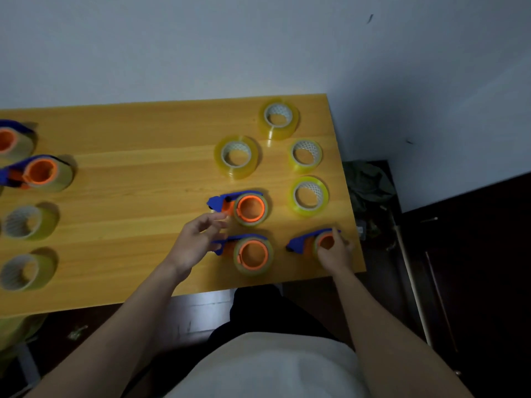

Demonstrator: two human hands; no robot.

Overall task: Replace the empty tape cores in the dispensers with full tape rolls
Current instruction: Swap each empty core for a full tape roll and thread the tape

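The wooden table (143,173) carries everything, and the work sits at its right end. Behind lie four loose tape rolls (237,157), flat, holes facing up; more rolls and two more dispensers sit at the far left. Near the front edge are three blue dispensers with orange hubs, each lying on its side, hub upward, long axis running left to right with the blue cutter end pointing left.

The right hand (334,252) is curled over the hub of the right dispenser (310,242), fingers wrapped on the ring there; how firmly it grips I cannot tell. The left hand (195,239) hovers half open, holding nothing, between the back dispenser (244,206) and the front dispenser (247,254), partly covering the latter's blue end.

These dispensers look like light, stiff plastic, likely to skid on smooth wood unless the blue body is pinned. A thin core is probably light and slightly crushable, best pinched by its rim and lifted straight off the hub. Full rolls seem heavier, smooth-sided, easiest gripped across the outer face.
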